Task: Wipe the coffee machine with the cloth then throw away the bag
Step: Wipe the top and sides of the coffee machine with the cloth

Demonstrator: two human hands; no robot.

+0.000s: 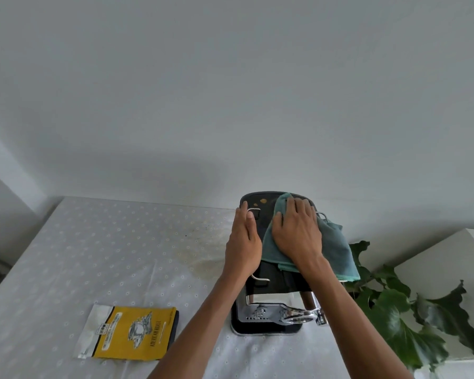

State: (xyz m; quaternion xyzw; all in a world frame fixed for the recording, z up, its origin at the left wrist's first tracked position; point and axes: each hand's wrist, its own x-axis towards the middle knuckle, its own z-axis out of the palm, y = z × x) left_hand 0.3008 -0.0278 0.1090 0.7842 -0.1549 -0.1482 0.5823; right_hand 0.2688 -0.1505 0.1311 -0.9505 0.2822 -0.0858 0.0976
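Note:
A black and chrome coffee machine (266, 294) stands at the right side of the table. A teal cloth (337, 247) is draped over its top and hangs down its right side. My right hand (298, 231) lies flat on the cloth, pressing it onto the machine's top. My left hand (242, 239) rests with straight fingers against the machine's upper left edge. Brown spots (262, 201) show on the bare black top near the back. A yellow and silver coffee bag (129, 333) lies flat on the table at the front left, apart from both hands.
A white dotted tablecloth (107, 242) covers the table, with a brownish stain (200, 258) left of the machine. A leafy green plant (411, 310) stands right of the machine. A plain white wall rises behind the table.

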